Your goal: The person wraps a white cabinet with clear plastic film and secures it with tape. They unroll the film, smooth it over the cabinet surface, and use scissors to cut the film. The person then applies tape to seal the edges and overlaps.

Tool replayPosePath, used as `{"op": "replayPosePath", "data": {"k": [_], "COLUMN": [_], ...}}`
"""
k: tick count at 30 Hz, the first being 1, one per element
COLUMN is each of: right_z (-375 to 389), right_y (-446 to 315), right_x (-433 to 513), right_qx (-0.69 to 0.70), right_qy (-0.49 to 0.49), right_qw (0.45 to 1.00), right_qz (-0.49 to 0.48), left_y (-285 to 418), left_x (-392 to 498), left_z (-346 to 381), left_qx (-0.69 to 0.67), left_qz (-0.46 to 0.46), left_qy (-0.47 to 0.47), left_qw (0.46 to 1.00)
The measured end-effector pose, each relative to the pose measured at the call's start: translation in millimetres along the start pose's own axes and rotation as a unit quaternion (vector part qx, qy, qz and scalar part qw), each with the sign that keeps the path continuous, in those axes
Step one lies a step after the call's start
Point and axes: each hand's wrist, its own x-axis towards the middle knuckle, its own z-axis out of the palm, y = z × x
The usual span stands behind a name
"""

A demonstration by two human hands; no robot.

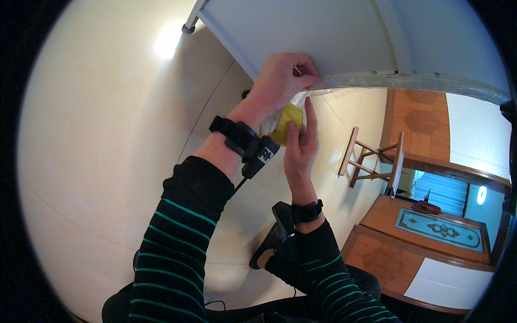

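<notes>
A yellowish roll of clear tape (291, 116) is between the thumb and fingers of my right hand (301, 141), just below the edge of a pale grey panel. My left hand (282, 76) hides part of the roll. Its thumb and forefinger pinch at the panel's lower edge, where a clear strip (301, 98) runs up from the roll. Further right, a wrinkled clear plastic strip (363, 82) lies along that edge. The grey panel (323, 36) fills the top of the view and has screws near its rim.
A small folding wooden stool (371, 161) stands on the pale tiled floor (101, 141) to the right. Beyond it are wooden panelling (416, 125) and a wooden door (428, 226) with a decorated pane. A dark foot of the panelled piece (188, 28) shows at the upper left.
</notes>
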Motion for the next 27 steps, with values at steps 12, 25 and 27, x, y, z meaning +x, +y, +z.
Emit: {"op": "replayPosePath", "data": {"k": [12, 25, 27], "right_z": [9, 15, 16], "right_y": [2, -4, -2], "right_x": [15, 19, 21], "right_qx": [-0.055, -0.113, -0.118], "right_qy": [0.046, 0.027, 0.044], "right_qw": [0.997, 0.993, 0.991], "right_qz": [-0.018, -0.015, -0.039], "left_y": [-13, -17, -14], "left_x": [3, -5, -7], "left_z": [-7, -8, -9], "left_qx": [-0.015, -0.021, -0.008], "left_qz": [-0.007, -0.006, -0.002], "left_qy": [-0.008, 0.015, 0.019], "left_qw": [1.0, 1.0, 1.0]}}
